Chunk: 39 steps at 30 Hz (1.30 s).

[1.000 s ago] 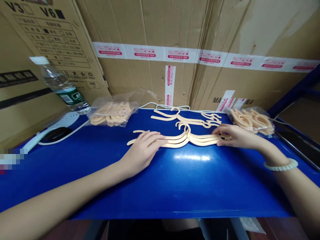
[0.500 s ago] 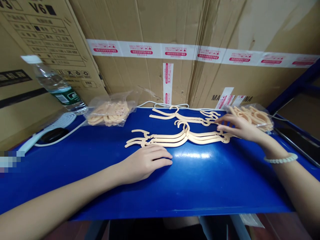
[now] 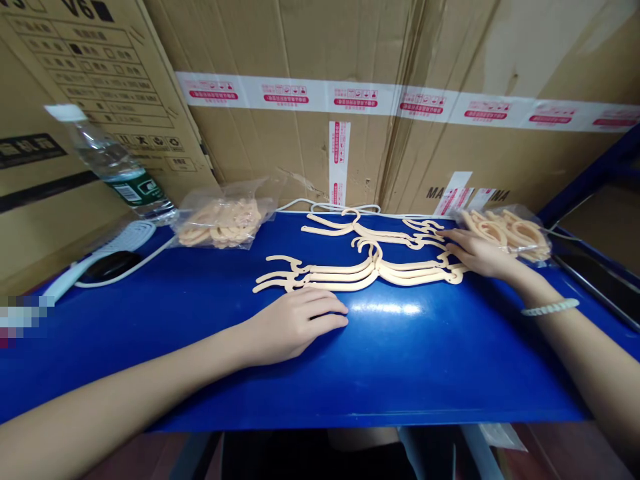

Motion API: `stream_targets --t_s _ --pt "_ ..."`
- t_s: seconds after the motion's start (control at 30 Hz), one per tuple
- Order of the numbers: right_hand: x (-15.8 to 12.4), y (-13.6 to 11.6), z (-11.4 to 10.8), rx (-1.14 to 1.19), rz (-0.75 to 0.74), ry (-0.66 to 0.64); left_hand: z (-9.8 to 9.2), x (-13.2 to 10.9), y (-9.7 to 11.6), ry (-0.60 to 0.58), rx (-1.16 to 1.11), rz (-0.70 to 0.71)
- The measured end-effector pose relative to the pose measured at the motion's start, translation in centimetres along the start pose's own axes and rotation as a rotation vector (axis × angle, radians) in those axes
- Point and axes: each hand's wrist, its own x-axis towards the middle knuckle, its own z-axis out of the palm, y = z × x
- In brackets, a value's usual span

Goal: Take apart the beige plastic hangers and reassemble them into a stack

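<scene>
Several cream-coloured folding hangers lie in a row with their hooks together; the front hanger group (image 3: 340,277) spans the middle of the blue table. Behind it is another hanger (image 3: 330,230), with small curved hanger pieces (image 3: 420,227) at its right end. My left hand (image 3: 303,323) rests palm down just in front of the front group's left part, fingers stretched out and holding nothing. My right hand (image 3: 483,253) reaches in at the right, fingertips at the small curved pieces, thumb and fingers apart. Whether its fingertips touch a piece is hard to see.
Clear plastic bags of hanger parts lie at the back left (image 3: 220,220) and back right (image 3: 515,233). A water bottle (image 3: 120,170), a white fan-like item (image 3: 120,243) and a black object (image 3: 111,265) are at left. A dark phone-like slab (image 3: 600,287) lies at right. Cardboard boxes (image 3: 295,40) stand behind.
My right hand has moved slightly right and lowered, its fingers drawn a little closer together. My left hand and the hangers stay as they were; the view has shifted slightly.
</scene>
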Motion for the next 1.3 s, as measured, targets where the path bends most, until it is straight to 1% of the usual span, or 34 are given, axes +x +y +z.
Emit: stream_targets --t_s 0.17,0.27,0.4,0.63,0.9,1.07,1.2,1.3 --pt "0.2 0.9 0.9 0.044 0.018 -0.005 0.1 -0.1 0.0 -0.002 0.010 0.008" --pt "0.3 1.0 1.0 0.063 0.025 -0.002 0.0 0.0 0.0 -0.006 0.010 0.007" --pt "0.3 0.4 0.5 0.091 0.041 0.009 0.0 0.0 0.0 -0.005 0.013 0.005" --pt "0.2 -0.2 -0.3 0.125 0.115 0.018 -0.1 0.1 0.0 -0.012 0.009 0.006" --pt "0.2 0.7 -0.6 0.158 0.156 0.011 0.0 0.0 0.0 -0.017 0.020 0.002" --pt "0.1 1.0 -0.5 0.071 0.150 0.061 -0.1 0.0 0.0 -0.016 0.029 0.008" --pt "-0.1 0.3 -0.2 0.007 0.191 0.123 -0.1 0.1 0.1 -0.013 0.022 0.005" --pt "-0.1 -0.2 0.0 0.006 0.219 0.168 -0.1 0.1 0.1 -0.010 0.013 0.007"
